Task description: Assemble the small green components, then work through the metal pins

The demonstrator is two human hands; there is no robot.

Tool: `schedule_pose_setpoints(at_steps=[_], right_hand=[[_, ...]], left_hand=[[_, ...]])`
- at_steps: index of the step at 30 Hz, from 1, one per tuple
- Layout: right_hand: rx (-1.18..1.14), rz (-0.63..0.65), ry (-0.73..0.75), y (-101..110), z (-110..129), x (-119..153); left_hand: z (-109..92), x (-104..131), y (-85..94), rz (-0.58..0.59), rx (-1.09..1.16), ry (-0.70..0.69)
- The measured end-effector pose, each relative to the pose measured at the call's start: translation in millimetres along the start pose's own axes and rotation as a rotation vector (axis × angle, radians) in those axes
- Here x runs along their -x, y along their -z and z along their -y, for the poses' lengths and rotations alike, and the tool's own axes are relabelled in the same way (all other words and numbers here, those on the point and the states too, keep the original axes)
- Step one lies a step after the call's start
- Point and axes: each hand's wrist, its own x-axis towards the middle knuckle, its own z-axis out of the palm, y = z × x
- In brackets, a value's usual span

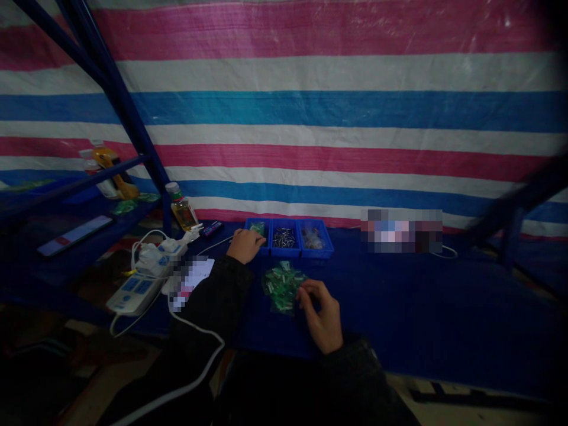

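Our packets [284, 287] lie heaped, glossy green; we cannot tell whether our half-curled right hand [325, 318], at their edge, or bent left hand [244, 246] holds anything

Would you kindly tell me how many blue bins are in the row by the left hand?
3: the left bin, partly covered by the left hand; the middle bin, holding metal pieces; the right bin.

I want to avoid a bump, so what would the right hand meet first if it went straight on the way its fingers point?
The right hand would meet the pile of green packets first; its fingertips may already touch the near edge, though depth is unclear.
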Motion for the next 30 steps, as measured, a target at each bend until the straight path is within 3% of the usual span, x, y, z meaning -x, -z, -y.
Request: schedule_pose_setpoints(at_steps=[3,8,11,13,18,21,24,27,30], right_hand=[[0.002,-0.005,-0.005,0.0,0.0,-0.2],[-0.002,-0.015,0.001,-0.8,-2.6,-0.4],[0.000,-0.012,0.010,-1.0,-2.7,-0.6],[0.003,-0.009,0.014,-1.2,-2.4,-0.7],[0.003,-0.010,0.015,-1.8,-2.6,-0.7],[0.010,-0.013,0.008,-1.8,-1.6,-0.9],[0.013,-0.016,0.002,-1.2,0.1,-1.3],[0.015,-0.027,-0.005,-1.0,0.0,-1.5],[0.020,-0.060,-0.007,-0.8,-1.9,-1.4]], left_hand=[[-4.4,5.0,5.3,-0.027,0.006,-0.009],[-30.8,24.6,9.6,-0.201,0.116,-0.098],[-47.4,38.8,1.8,-0.064,0.191,-0.290],[-53.6,45.0,-6.1,0.035,0.195,-0.341],[-55.7,50.3,-19.5,0.168,0.132,-0.307],[-56.3,51.6,-20.6,0.181,0.127,-0.289],[-59.3,53.3,-17.8,0.096,0.172,-0.231],[-64.3,58.8,-11.5,-0.130,0.334,-0.111],[-69.5,72.3,-6.6,-0.354,0.631,0.055]])
